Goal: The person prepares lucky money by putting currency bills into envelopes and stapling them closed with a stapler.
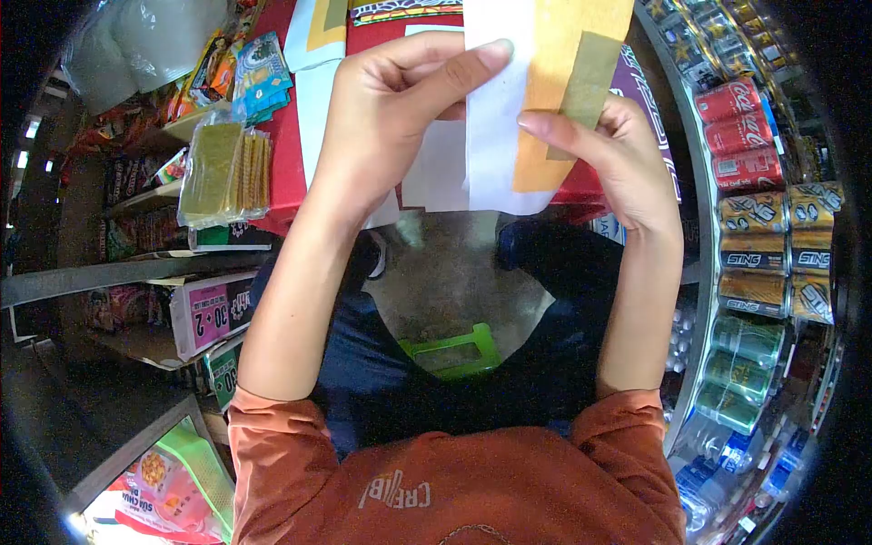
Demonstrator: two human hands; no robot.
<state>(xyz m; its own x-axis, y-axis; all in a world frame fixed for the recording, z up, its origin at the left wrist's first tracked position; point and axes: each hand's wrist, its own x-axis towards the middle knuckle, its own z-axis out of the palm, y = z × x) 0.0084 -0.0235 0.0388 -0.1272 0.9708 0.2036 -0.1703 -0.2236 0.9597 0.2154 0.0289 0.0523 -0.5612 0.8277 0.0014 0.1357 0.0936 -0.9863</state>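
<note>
A sheet of white and orange paper (pixel 496 136) with an olive patch on its right part is held up in front of me over the red table. My left hand (pixel 391 118) grips its left side, the thumb lying on the white part. On the other side, my right hand (pixel 613 163) pinches the sheet's orange part, thumb in front and the other fingers mostly hidden behind. Behind and below the held sheet lies more white paper (pixel 434 168). A similar white piece (pixel 314 109) rests on the table beside my left wrist.
The red table surface (pixel 283 173) is in front of me. Plastic-wrapped yellowish packs (pixel 213 173) sit at the left, near shelves of snack packets. Drink cans (pixel 740 132) and bottles (pixel 708 481) line the right side. A green stool (pixel 454 352) stands on the floor between my legs.
</note>
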